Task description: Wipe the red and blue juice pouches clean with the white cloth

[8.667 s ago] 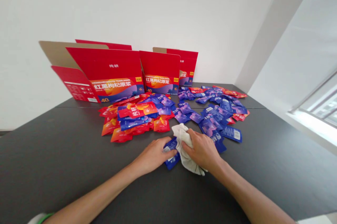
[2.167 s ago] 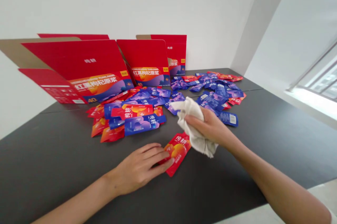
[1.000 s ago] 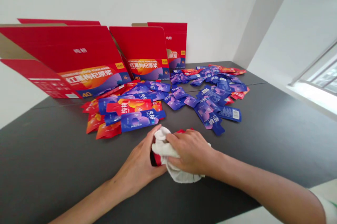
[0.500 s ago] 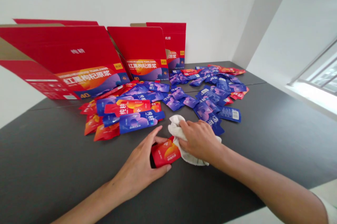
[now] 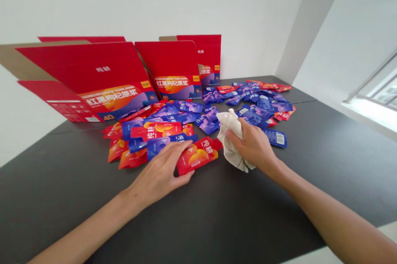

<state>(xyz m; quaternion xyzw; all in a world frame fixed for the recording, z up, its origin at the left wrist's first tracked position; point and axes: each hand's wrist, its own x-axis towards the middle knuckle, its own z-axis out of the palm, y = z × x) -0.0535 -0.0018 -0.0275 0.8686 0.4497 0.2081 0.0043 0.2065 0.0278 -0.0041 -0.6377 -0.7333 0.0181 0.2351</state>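
My left hand (image 5: 166,165) is closed around the left end of a red pouch (image 5: 198,155), thumb at its lower edge and fingers over the top. The pouch has an orange fruit print and white lettering, and its right end is free. In my right hand (image 5: 254,142) a crumpled white cloth (image 5: 231,144) is bunched up, just right of the pouch and apart from it. A pile of red and blue pouches (image 5: 163,129) lies behind my left hand; a blue pouch (image 5: 169,142) there is partly hidden by my fingers.
Several open red cartons (image 5: 118,61) stand against the white wall at the back left. More blue and red pouches (image 5: 257,103) are scattered over the dark table (image 5: 217,214) toward the back right. A window (image 5: 378,90) is at the far right.
My left hand has moved the red pouch away from me, up to the left pile. The cloth has come off the pouch and moved right and away, still in my right hand.
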